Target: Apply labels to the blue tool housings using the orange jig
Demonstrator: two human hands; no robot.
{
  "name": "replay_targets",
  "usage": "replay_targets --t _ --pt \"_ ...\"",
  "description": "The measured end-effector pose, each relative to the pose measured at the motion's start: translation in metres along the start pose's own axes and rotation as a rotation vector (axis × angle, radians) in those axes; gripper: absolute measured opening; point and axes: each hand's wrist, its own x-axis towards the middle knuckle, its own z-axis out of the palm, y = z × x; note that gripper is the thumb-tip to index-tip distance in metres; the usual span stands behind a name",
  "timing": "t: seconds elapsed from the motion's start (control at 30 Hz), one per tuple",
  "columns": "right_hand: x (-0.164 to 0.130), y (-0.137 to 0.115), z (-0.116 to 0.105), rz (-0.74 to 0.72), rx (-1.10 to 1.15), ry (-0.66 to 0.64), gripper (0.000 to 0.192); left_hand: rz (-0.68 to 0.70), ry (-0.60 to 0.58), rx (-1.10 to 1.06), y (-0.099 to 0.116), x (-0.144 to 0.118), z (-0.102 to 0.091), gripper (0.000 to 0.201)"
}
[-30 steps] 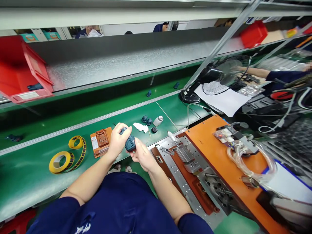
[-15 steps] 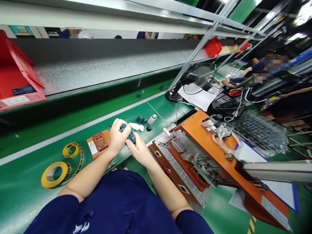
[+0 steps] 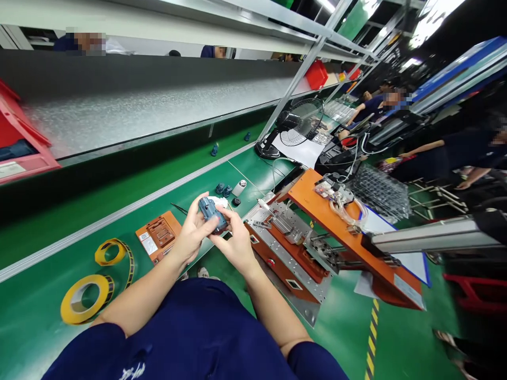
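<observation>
Both hands grip a dark blue-grey plastic housing [image 3: 212,212] in front of my body, above the near edge of the green bench. My left hand [image 3: 191,232] wraps its left side, thumb laid across the lower part. From the right, my right hand [image 3: 237,245] holds the other end with thumb and fingers. Just behind the hands lie a crumpled white tissue [image 3: 220,201], small dark blue parts [image 3: 227,191], a white bottle [image 3: 240,188] and a black cap [image 3: 236,201]. Left of the hands sits an orange fixture block [image 3: 159,235] with a recessed, slotted top.
Two yellow label rolls [image 3: 106,287] lie at left. An orange machine [image 3: 301,192] with a metal plate stands close on the right. Behind it is a black fan [image 3: 291,124]. A red bin [image 3: 24,137] is on the upper left shelf. Other people work at far right.
The housing has been turned in my hands, so more of its upper face shows. My left fingers have shifted behind it. The camera view has swung to the right.
</observation>
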Motion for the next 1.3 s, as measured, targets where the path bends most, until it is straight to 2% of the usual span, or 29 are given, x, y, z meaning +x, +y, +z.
replay_targets --t 0.1,0.27,0.37,0.47,0.57,0.7,0.77,0.83,0.93,1.03,1.2,1.3 --pt "-0.005 0.002 0.004 0.018 -0.023 0.016 0.056 -0.096 -0.060 -0.059 0.001 -0.002 -0.004 0.087" --pt "-0.011 0.004 0.007 0.043 0.013 0.052 0.055 -0.140 -0.162 -0.101 -0.002 0.005 -0.018 0.090" --pt "-0.014 0.004 0.007 0.025 -0.040 0.072 0.055 -0.148 -0.198 -0.098 -0.006 0.006 -0.020 0.090" --pt "-0.018 0.006 0.008 -0.048 -0.213 0.078 0.052 -0.132 -0.183 -0.065 -0.012 0.004 -0.018 0.085" --pt "-0.021 0.009 0.009 -0.158 -0.381 0.080 0.049 -0.055 -0.124 -0.010 -0.019 0.001 -0.013 0.077" --pt "-0.024 0.011 0.013 -0.209 -0.437 0.088 0.049 0.010 -0.042 0.061 -0.027 0.001 -0.010 0.074" --pt "-0.026 0.010 0.014 -0.142 -0.381 0.091 0.048 -0.010 -0.011 0.075 -0.027 0.003 -0.010 0.065" --pt "-0.028 0.008 0.014 -0.003 -0.248 0.106 0.048 -0.069 0.025 0.062 -0.026 0.006 -0.009 0.054" --pt "-0.029 0.008 0.010 0.225 0.033 0.134 0.057 -0.190 0.049 0.051 -0.024 0.010 -0.006 0.059" --pt "-0.031 0.014 -0.001 0.335 0.236 0.152 0.062 -0.226 0.016 0.071 -0.028 0.013 0.003 0.063" --pt "-0.040 0.032 -0.035 0.404 0.370 0.221 0.064 -0.256 -0.100 0.120 -0.048 0.015 0.038 0.068" --pt "-0.054 0.046 -0.057 0.435 0.391 0.284 0.065 -0.297 -0.138 0.145 -0.067 0.012 0.066 0.084"
